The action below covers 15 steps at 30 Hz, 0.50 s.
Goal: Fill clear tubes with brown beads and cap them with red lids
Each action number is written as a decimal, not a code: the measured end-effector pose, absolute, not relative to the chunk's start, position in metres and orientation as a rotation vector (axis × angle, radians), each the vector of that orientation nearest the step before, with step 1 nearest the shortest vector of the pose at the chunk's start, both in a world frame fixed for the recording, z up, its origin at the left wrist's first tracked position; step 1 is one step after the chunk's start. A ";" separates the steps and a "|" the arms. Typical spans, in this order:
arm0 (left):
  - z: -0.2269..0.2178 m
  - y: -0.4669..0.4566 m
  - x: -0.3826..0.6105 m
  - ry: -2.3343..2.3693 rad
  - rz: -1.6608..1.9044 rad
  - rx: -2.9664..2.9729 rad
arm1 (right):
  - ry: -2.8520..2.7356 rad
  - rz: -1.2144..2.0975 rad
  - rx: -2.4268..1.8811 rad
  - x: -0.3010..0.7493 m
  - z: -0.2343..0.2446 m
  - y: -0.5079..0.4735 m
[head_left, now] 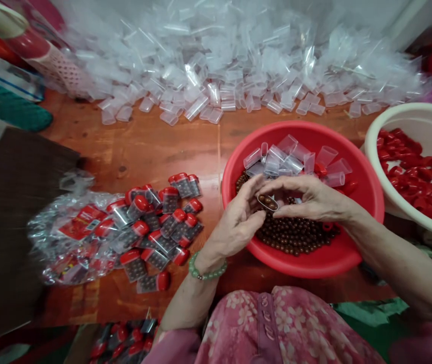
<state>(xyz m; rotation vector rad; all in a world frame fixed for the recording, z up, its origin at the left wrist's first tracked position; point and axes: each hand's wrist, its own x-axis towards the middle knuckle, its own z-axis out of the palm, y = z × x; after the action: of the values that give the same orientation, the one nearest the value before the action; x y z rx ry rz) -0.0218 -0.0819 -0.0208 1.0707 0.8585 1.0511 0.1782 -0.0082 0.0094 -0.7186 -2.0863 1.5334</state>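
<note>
Over the red basin (368, 237), my left hand (239, 217) is closed around a small clear plastic case (268, 202). Its oval mouth faces me, and brown round beads show inside. My right hand (310, 199) curls in from the other side, with its thumb at the case's right edge and its fingers across the top; its fingertips are partly hidden. Below both hands lies a heap of brown beads (295, 235) in the basin. Empty clear cases (286, 159) rest at the basin's far side, with a few red caps (320, 169) among them.
To the left, red-capped cases filled with beads (163, 222) lie piled beside a clear plastic bag (68, 242). A white tub (375, 151) of red caps (421, 172) stands at the right. Many empty clear sleeves (201, 76) cover the table's back. A dark box (11, 227) borders the left.
</note>
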 end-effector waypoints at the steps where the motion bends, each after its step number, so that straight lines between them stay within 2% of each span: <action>1: -0.019 -0.080 -0.021 0.864 1.018 1.107 | -2.062 1.554 -0.716 0.178 0.009 -0.008; 5: -0.017 -0.076 -0.020 0.948 0.967 1.214 | -1.943 1.614 -0.672 0.179 0.006 -0.006; 9: -0.017 -0.075 -0.017 0.884 0.965 1.055 | -1.889 1.651 -0.726 0.181 0.003 -0.006; 15: -0.019 -0.073 -0.014 0.847 1.079 1.090 | -2.131 1.253 -0.701 0.181 0.011 -0.006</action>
<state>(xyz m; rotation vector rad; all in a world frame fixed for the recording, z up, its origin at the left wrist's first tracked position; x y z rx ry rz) -0.0144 -0.0733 -0.0191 1.0900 0.8470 1.0792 0.1805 -0.0064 0.0114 -0.7005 -2.1307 1.2534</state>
